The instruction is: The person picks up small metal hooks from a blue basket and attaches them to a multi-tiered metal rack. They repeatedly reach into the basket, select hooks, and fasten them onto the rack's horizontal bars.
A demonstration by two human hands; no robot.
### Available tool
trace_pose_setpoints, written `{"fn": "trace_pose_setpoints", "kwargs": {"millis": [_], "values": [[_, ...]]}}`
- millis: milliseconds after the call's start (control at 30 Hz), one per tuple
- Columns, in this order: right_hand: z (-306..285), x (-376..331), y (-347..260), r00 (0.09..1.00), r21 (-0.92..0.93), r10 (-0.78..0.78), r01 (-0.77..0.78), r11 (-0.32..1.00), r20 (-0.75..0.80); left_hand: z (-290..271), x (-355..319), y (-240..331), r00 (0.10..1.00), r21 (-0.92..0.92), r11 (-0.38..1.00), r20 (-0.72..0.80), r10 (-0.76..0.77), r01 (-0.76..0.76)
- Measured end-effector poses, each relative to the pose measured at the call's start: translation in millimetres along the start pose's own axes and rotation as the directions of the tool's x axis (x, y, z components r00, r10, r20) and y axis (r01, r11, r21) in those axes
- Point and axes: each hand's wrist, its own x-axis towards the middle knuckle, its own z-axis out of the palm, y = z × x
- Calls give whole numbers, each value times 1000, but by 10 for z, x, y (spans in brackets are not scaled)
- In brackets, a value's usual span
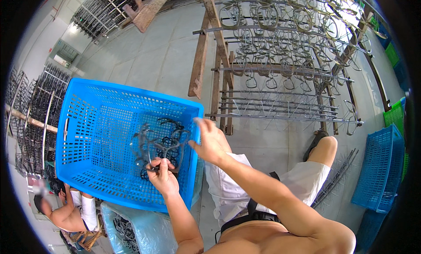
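My left hand (163, 178) is closed, thumb on top, around a greyish see-through eyeglass frame (180, 152). That frame is smeared by motion and hangs over the inside of a blue perforated plastic basket (94, 137). Below it, several dark eyeglass frames (165, 122) lie in a loose heap on the basket's right side. At the basket's right rim is my right hand (211, 142), slightly blurred, its thumb apart from the fingers. Nothing shows in its grasp, and it is close to the held frame.
Ahead to the right, a wooden rack (223, 56) carries metal rods hung with many eyeglass frames (285, 48). Stacked blue baskets (377, 166) stand far right. A plastic-lined bin (151, 230) of dark pieces sits below the basket. Another person (72, 210) sits at lower left.
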Motion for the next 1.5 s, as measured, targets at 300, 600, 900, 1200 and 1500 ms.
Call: {"fn": "trace_pose_setpoints", "kwargs": {"millis": [300,600,900,1200,1500], "values": [[359,-495,183,956,728,293,-198,656,-4,528,-449,-253,987,258,956,117,114,-141],[-1122,-877,664,821,729,536,-243,639,-196,1075,-840,-359,902,-15,994,420,101,-104],[-2997,-761,2003,194,669,641,180,721,-743,1466,-895,379,666,134,888,613,-424,441],[-3241,-710,2241,337,789,720,140,599,-607,1595,-901,204,503,87,646,551,-665,758],[-3227,-716,2153,375,767,719,-30,640,-585,1716,-909,239,387,1,549,708,-591,836]]}}
